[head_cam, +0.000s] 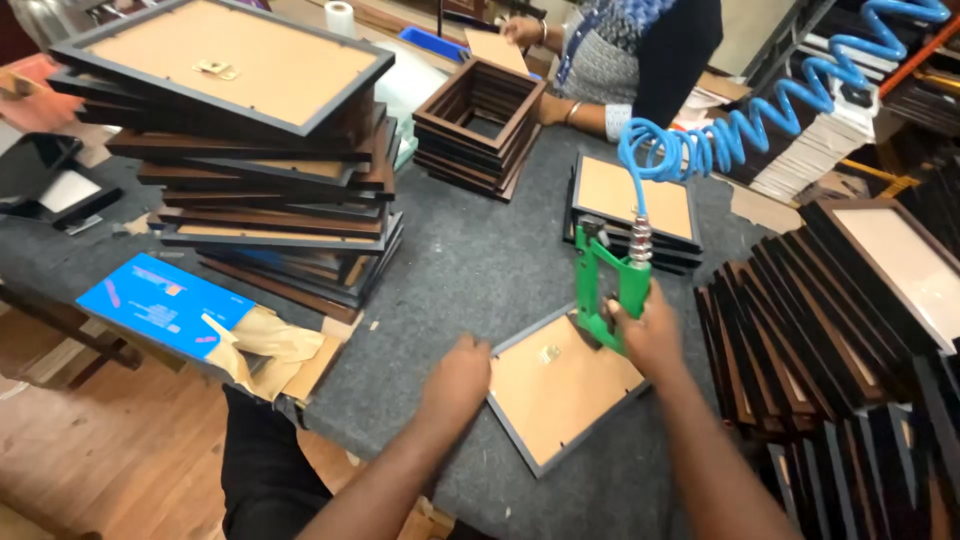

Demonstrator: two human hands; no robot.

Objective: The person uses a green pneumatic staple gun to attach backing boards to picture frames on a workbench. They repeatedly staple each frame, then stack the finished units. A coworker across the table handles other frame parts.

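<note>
Grey-edged picture frame (556,385) lies face down on our worktop (470,265) between our hands: left hand (457,378) presses its corner, right hand (648,328) grips the green air tool (605,285) over it.

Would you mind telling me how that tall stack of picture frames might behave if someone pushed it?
The stack of frames would probably tip or slide apart: its layers lie skewed and overhanging. It likely feels heavy, being many wooden frames deep. The grey felt table may grip the bottom frame, so upper ones would shift first.
</note>
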